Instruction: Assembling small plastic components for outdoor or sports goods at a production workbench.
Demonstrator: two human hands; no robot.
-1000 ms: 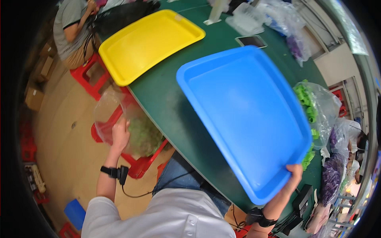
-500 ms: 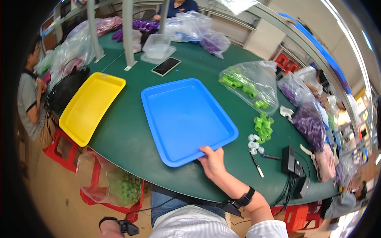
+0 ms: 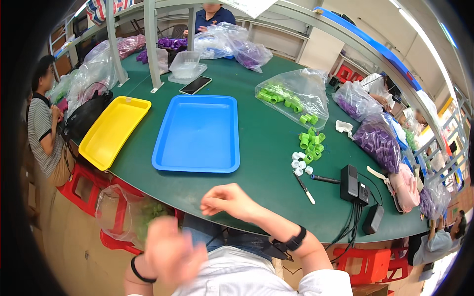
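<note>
A blue tray lies flat on the green table, with nothing in it. Just off its near edge, above the table's front edge, is my right hand, its fingers curled together and nothing showing in them. My left hand is raised in front of my body, lower left of the right one, and motion smears its fingers. To the left of the blue tray sits a yellow tray. Bright green plastic rings and several white caps lie loose to the right, beside a pen.
A clear bag of green parts and bags of purple pieces lie on the right. A black device with cables stands near the right edge. Beyond the blue tray are a phone and clear containers. People sit or stand around.
My right hand has let go of the blue tray and drawn back toward me. The tray now lies straighter and further left. My left hand has risen into view.
</note>
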